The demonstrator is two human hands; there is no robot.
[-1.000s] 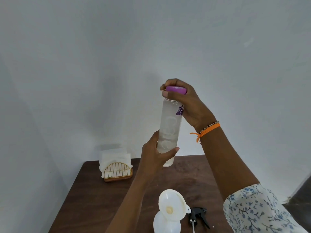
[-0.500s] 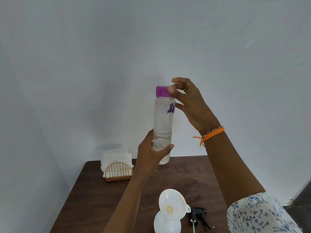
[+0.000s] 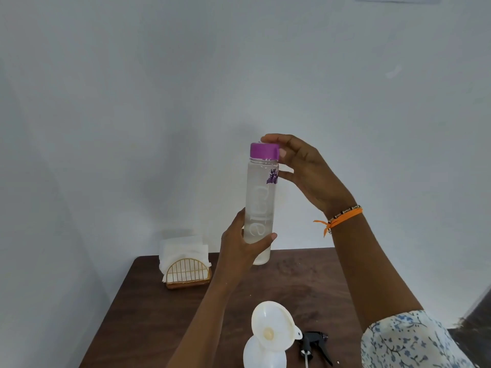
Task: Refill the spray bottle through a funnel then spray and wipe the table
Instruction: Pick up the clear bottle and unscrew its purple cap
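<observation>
Now the left hand (image 3: 240, 248) wraps its fingers around the tall water bottle (image 3: 260, 205), standing straight up above the counter (image 3: 164, 314). The right hand (image 3: 305, 171) pinches its purple cap (image 3: 264, 150).

On the clear bottle (image 3: 260, 205) I read large frosted white letters running down its side, something like "Care"; the small purple print (image 3: 272, 177) near the cap starts "Ca" and the rest I cannot make out
</observation>
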